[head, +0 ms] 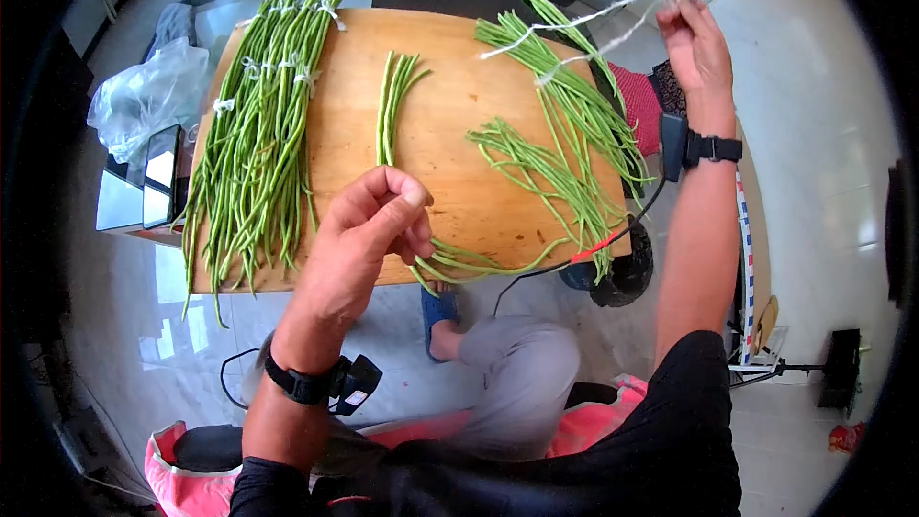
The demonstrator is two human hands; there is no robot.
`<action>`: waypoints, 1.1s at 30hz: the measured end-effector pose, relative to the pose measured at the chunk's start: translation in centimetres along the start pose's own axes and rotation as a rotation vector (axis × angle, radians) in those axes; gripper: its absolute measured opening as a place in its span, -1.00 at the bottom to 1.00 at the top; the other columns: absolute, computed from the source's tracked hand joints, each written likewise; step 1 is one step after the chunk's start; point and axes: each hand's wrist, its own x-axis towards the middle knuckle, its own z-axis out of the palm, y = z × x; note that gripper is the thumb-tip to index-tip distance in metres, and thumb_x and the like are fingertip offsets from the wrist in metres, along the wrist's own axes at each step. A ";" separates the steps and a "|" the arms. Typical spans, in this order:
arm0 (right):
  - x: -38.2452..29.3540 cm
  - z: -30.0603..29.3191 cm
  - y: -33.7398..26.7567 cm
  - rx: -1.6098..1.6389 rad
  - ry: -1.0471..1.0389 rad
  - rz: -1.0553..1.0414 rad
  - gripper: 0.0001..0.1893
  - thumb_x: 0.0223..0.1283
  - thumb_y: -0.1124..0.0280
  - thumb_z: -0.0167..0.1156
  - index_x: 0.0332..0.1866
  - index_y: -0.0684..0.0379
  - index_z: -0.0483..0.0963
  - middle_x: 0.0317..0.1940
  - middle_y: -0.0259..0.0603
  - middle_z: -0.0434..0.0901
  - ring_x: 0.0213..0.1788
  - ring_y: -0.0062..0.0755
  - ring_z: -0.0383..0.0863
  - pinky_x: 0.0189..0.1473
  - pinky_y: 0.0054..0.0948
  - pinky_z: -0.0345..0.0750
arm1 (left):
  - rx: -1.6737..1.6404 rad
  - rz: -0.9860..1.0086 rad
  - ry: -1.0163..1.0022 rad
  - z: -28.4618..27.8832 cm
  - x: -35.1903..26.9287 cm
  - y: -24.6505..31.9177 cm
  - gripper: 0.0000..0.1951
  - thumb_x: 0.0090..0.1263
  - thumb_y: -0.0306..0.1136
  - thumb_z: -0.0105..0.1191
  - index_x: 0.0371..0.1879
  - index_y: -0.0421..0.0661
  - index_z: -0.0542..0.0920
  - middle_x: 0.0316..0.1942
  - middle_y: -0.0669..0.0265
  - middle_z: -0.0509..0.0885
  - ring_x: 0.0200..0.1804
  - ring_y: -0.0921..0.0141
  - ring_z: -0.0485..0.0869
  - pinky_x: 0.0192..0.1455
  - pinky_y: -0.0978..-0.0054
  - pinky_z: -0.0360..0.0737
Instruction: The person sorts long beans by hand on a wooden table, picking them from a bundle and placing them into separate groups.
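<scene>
My left hand (377, 219) is over the near middle of a wooden board (445, 100), above a small bunch of long green beans (391, 111); whether its curled fingers grip anything is hidden. Raised beyond the board's far right corner, my right hand (691, 36) pinches white string (599, 13), whose strands hang down to the left over loose beans (567, 79). A further loose pile of beans (535, 158) lies nearer me on the right. Along the board's left side lie several bean bundles (266, 122) tied with white string.
Left of the board are a clear plastic bag (151, 97) and a phone-like dark device (161, 176). A black cable (535, 273) runs from my right wrist past the board's near edge. A dark bag (624, 269) sits by the near right corner.
</scene>
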 end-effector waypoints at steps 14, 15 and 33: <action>-20.2 -11.5 14.3 -0.757 0.665 0.902 -0.89 0.09 0.58 0.31 -0.33 0.21 0.51 -0.53 -0.25 0.59 -0.57 -0.46 0.60 -0.50 -0.42 0.60 | 0.044 0.001 0.006 0.1 0.2 -0.3 -0.83 0.62 -0.23 0.08 -0.21 -0.04 0.57 -0.43 0.44 0.61 -0.42 0.54 0.61 -0.33 0.62 0.49; -20.3 -11.5 13.8 -0.760 0.670 0.902 -0.89 0.09 0.58 0.31 -0.33 0.21 0.51 -0.53 -0.25 0.59 -0.57 -0.46 0.60 -0.50 -0.42 0.60 | 0.039 0.002 0.011 0.2 0.2 -0.3 -0.83 0.62 -0.23 0.07 -0.21 -0.04 0.57 -0.43 0.44 0.61 -0.42 0.54 0.62 -0.32 0.62 0.49; -20.1 2.7 10.3 -1.397 -0.237 0.505 -0.41 0.14 0.17 0.49 0.18 0.31 0.50 0.07 0.01 0.59 0.02 -0.19 0.63 0.09 -0.24 0.59 | 0.037 0.017 0.012 -0.1 0.1 -0.2 -0.84 0.62 -0.23 0.07 -0.20 -0.02 0.58 -0.42 0.46 0.61 -0.41 0.55 0.62 -0.31 0.63 0.50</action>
